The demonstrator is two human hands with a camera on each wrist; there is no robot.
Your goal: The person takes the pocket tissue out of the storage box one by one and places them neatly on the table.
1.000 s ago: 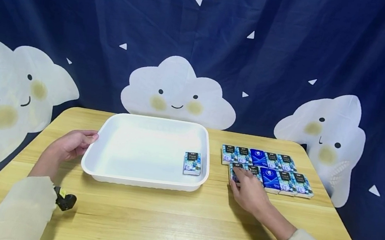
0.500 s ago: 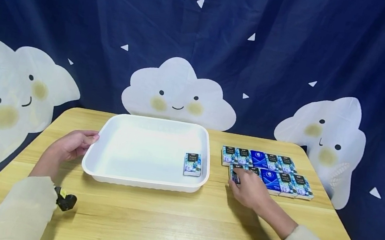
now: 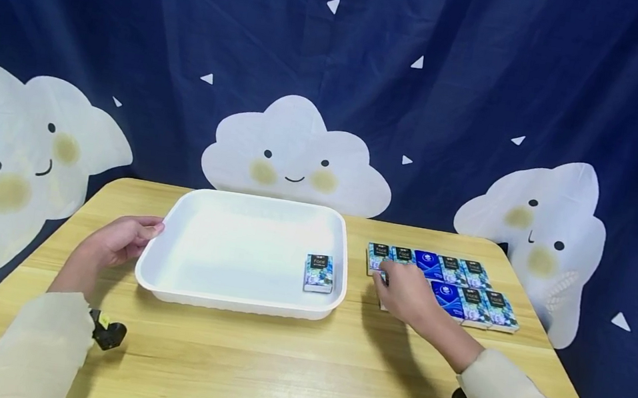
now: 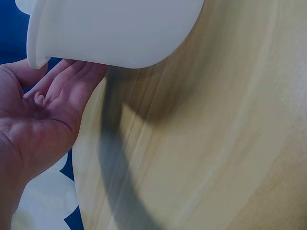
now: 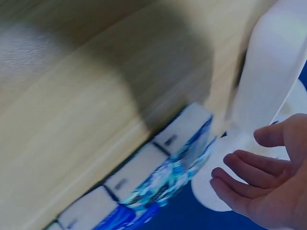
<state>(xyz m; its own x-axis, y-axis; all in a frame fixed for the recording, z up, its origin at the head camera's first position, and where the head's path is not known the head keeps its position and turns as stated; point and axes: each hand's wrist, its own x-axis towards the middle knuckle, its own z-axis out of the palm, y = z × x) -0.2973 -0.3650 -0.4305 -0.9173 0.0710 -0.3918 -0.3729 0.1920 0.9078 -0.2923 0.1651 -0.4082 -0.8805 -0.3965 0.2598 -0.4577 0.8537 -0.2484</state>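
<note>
My left hand [image 3: 121, 240] grips the left rim of a white plastic tray [image 3: 233, 302], and the left wrist view shows its fingers [image 4: 72, 84] against the tray's outer wall. One blue flowered tissue pack [image 3: 318, 274] lies inside, near the tray's right end. To the right, two rows of small tissue packs [image 3: 474, 305] lie side by side on the table. Over the left end of the front row is my right hand [image 3: 408, 293], hiding packs there. In the right wrist view its loosely bent fingers [image 5: 240, 191] hold nothing, apart from the pack [image 5: 184, 127] at the row's end.
The wooden table [image 3: 248, 371] carries the tray and the packs, with bare wood in front of them. Behind its far edge hangs a dark blue curtain [image 3: 167, 18] with smiling white clouds. A black device [image 3: 108, 331] sits at the left wrist.
My right hand has moved slightly up and to the left, from touching the front row's packs to hovering over them. The left hand and tray stay in place.
</note>
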